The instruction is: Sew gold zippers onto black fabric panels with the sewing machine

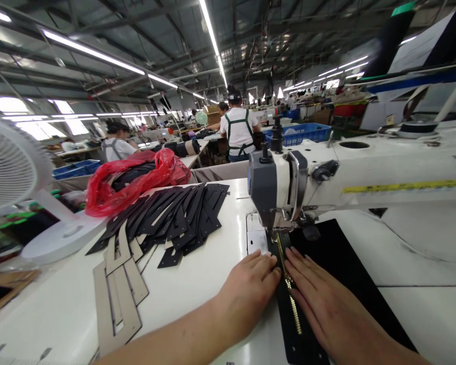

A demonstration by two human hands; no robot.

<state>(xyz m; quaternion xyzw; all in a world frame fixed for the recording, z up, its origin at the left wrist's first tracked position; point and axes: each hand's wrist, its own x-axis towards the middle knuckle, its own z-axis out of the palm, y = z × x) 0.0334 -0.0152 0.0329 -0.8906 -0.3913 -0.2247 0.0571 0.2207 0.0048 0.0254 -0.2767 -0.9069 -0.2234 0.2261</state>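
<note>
A black strip with a gold-toothed zipper runs lengthwise under the head of a white and grey sewing machine. It lies along a larger black fabric panel. My left hand is at the strip's left edge, close to the presser foot, with fingers curled together and thumb against the strip. My right hand lies flat over the strip and panel, right of the zipper teeth, fingers stretched out. The needle point is too small to make out.
Many black cut strips with slots lie piled on the white table; several show beige backs. A red plastic bag and a white fan stand left. Behind are people and a blue crate.
</note>
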